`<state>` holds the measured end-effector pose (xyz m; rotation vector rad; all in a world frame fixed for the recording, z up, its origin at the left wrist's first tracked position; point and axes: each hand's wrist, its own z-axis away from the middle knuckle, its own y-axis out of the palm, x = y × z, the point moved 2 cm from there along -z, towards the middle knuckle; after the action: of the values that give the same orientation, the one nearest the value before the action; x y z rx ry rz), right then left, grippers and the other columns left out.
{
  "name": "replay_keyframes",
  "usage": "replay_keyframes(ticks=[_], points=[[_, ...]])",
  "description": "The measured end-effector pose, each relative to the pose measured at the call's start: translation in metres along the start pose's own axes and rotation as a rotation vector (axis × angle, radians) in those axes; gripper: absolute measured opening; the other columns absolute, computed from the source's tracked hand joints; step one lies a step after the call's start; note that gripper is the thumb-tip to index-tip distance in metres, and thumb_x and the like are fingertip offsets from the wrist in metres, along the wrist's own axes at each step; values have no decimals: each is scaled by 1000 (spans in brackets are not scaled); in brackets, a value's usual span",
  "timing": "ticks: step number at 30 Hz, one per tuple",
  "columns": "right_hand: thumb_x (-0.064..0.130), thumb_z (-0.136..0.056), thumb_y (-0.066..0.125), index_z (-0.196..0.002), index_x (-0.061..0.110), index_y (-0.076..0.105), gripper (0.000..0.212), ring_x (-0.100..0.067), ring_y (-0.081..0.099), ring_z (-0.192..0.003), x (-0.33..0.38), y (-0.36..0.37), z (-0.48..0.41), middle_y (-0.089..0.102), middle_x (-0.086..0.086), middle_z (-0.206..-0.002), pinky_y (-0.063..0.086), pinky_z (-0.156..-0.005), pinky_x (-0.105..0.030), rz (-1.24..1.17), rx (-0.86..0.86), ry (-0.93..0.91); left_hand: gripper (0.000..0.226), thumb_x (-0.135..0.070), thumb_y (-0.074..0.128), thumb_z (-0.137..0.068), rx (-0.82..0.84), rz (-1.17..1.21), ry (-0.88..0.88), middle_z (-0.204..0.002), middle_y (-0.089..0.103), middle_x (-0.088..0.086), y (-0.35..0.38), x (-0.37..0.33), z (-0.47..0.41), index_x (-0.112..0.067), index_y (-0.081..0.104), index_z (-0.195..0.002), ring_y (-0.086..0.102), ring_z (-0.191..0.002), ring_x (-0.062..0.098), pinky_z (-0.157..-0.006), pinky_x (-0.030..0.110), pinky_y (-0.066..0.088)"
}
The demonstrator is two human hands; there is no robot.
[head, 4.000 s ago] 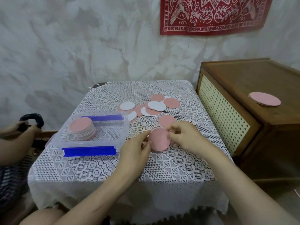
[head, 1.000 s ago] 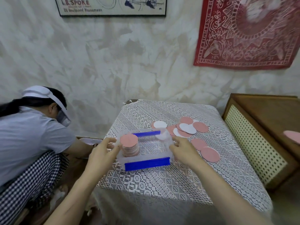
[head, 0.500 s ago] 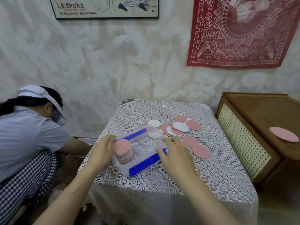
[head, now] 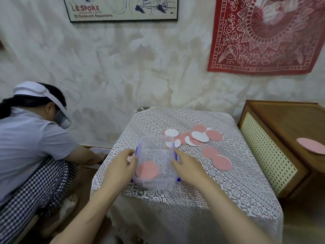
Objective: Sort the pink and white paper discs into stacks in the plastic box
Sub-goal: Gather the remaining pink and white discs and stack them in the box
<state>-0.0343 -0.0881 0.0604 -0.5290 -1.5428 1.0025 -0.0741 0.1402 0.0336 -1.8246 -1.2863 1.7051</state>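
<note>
The plastic box [head: 154,150] sits on the table [head: 228,191] between the hands: left hand [head: 121,164] at its 9 o'clock, fingers curled on the wall; right hand [head: 188,166] at 3 o'clock, fingers fairly straight against it. A pink stack [head: 147,170] lies in its 7 o'clock corner.

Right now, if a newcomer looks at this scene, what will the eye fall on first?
First, the clear plastic box with blue clips on the lace-covered table, held between the left hand and right hand, a stack of pink paper discs in its near end. Next, the loose pink and white paper discs scattered beyond and right of it, and the red patterned cloth on the wall above.
</note>
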Motion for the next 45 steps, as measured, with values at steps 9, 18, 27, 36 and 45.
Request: replay_keyframes(ticks=[9,18,27,36,45], points=[[30,-103,43,-118,21,61,25,-16,65,-70,-13,20,21,70,4,-96,56,-66,-35,-91,-44,101,37,-22,42,-102,-64,131,-3,-128,62,-1,23,-10,17,-22,53,-138,57,-108,19,-80,31,39],[18,-103,43,-140,28,59,42,-24,60,-121,-12,-13,-43,62,0,-140,49,-100,-35,-13,15,70,73,-62,47,-94,3,-39,50,-164,20,-1,6,22,-15,-22,31,-154,19,-150,17,-118,42,26],[56,-92,63,-133,41,49,45,10,64,-87,-6,12,48,65,25,-105,57,-73,-23,-322,30,-19,89,-75,51,-82,-29,-3,7,-157,36,-1,4,17,-3,-23,35,-152,34,-143,19,-112,43,35],[50,-77,74,-137,51,52,64,0,67,-105,-32,-5,24,66,31,-124,53,-101,-42,-337,120,-9,98,-78,58,-72,-10,28,-64,-148,40,2,-3,14,14,-23,38,-150,49,-128,23,-97,44,45],[45,-80,77,-139,40,53,64,1,66,-96,-51,-15,45,67,28,-108,54,-81,-28,-241,-26,50,96,-71,67,-73,62,62,7,-148,46,0,4,-13,32,-23,38,-150,49,-127,19,-102,44,45]])
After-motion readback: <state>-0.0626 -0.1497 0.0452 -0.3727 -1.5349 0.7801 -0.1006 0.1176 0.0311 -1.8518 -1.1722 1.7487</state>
